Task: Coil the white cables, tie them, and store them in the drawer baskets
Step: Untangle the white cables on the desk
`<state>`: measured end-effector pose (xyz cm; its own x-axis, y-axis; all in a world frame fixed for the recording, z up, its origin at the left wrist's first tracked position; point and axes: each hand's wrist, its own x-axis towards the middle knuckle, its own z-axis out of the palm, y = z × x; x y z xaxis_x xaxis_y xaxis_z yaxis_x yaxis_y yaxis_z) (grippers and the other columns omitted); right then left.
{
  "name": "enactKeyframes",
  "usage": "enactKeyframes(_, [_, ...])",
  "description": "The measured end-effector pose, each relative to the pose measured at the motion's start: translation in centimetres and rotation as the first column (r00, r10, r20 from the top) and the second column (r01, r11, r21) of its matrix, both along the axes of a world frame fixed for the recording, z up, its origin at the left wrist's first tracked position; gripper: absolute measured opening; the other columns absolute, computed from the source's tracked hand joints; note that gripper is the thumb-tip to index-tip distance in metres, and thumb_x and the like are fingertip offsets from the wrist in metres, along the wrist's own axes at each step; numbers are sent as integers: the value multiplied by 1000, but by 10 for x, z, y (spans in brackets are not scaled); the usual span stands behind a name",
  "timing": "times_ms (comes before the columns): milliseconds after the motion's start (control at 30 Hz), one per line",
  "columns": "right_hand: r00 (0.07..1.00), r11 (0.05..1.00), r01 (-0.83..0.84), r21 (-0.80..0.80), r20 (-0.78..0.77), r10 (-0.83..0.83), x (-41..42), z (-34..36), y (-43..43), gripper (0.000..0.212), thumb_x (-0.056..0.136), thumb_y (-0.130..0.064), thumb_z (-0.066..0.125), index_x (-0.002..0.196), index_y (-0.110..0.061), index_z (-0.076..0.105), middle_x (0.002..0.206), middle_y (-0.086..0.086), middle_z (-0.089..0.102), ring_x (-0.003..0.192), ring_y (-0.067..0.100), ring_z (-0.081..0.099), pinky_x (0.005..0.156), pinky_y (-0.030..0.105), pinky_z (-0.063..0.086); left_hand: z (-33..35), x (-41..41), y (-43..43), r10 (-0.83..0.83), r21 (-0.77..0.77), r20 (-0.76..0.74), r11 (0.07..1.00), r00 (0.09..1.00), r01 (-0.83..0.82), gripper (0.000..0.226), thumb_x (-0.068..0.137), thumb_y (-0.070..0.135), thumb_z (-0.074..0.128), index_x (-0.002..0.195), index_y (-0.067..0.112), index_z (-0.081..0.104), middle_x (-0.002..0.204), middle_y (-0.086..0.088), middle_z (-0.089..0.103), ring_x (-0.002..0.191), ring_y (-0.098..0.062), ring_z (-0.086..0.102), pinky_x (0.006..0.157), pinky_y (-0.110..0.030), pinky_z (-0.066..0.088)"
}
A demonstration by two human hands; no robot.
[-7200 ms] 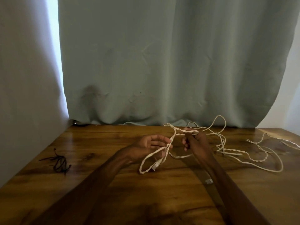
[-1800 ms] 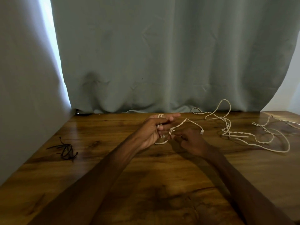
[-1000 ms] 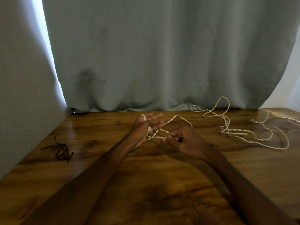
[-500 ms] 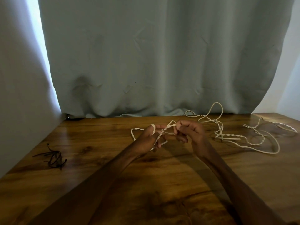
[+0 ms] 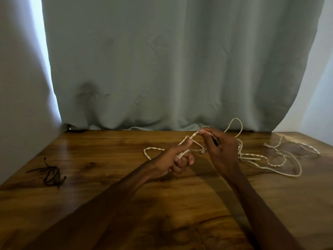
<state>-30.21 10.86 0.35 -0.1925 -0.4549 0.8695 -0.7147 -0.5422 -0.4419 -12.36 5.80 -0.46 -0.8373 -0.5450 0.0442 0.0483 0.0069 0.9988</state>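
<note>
Mid-frame, the left hand (image 5: 177,159) grips the gathered loops of a white cable (image 5: 193,137), thumb pinning them so they can't spring loose. The right hand (image 5: 220,150) pinches the strand to feed the next turn, I'd say. More cable (image 5: 270,163) sprawls right on the table (image 5: 108,195).

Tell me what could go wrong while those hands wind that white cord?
The white twisted cable pinched by the left hand and right hand seems to trail into the loose white cable tangle, so pulling may knot it. The black ties lie far left on the wooden table; reaching for one could let the coil spring open.
</note>
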Motion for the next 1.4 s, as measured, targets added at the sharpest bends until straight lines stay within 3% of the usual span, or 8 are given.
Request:
enactKeyframes(200, [999,991,-29,131,16,27,-24,0,-5,11,91,-35,76,94,-28,83,68,-13,74,59,7,67,57,27,48,15,1,7,-196,179,-191,956,962,231,37,100,45,49,70,23,49,52,14,25,39,-3,21,37,-18,18])
enactKeyframes(400, [967,921,35,389,-245,67,-19,-21,-16,56,93,-65,43,75,-22,72,57,-1,65,52,13,60,55,34,46,20,0,1,-159,335,-551,857,819,392,22,108,18,34,98,13,53,61,11,29,45,-2,27,45,-17,29])
enactKeyframes(533, [902,881,94,464,-413,121,-6,-37,-23,51,99,-60,42,83,-23,74,60,-11,61,52,5,54,51,22,36,17,2,-13,68,408,-598,883,798,231,26,99,9,41,117,3,59,74,6,47,51,-4,39,45,-17,35])
enactKeyframes(700, [810,885,105,454,-555,189,19,-47,-23,38,103,-48,38,97,-27,69,81,-4,71,71,15,63,66,38,49,9,3,-25,290,391,-516,917,806,-79,36,94,4,47,128,-2,58,83,0,68,56,-5,55,47,-17,45])
enactKeyframes(800, [823,878,59,474,-521,226,27,-47,-17,31,104,-44,42,95,-28,67,79,-6,69,69,11,57,67,34,45,3,6,-33,415,442,-534,880,737,-176,36,100,-9,40,134,-13,51,119,-20,72,86,-20,75,77,-24,62])
enactKeyframes(1000, [837,800,-110,590,-380,395,44,-35,0,33,104,-41,51,88,-22,72,70,-15,64,65,4,57,62,18,35,-9,21,-61,627,510,-441,764,642,-396,44,102,-11,31,147,-12,34,142,-30,54,118,-38,62,111,-46,45])
enactKeyframes(1233, [896,801,-351,485,-73,437,36,-18,12,18,99,-14,65,88,-16,79,68,-23,69,60,-3,61,58,7,37,-15,24,-69,682,269,-274,732,678,-626,38,101,-10,41,139,-5,46,104,-11,67,66,-15,68,61,-26,61])
enactKeyframes(1400, [909,862,-387,327,-22,417,26,-14,14,21,97,0,62,82,-7,75,62,-24,63,57,-3,56,59,8,35,-24,7,-44,541,-154,-112,819,834,-552,30,100,0,47,125,7,61,90,-15,71,65,-20,63,58,-30,49])
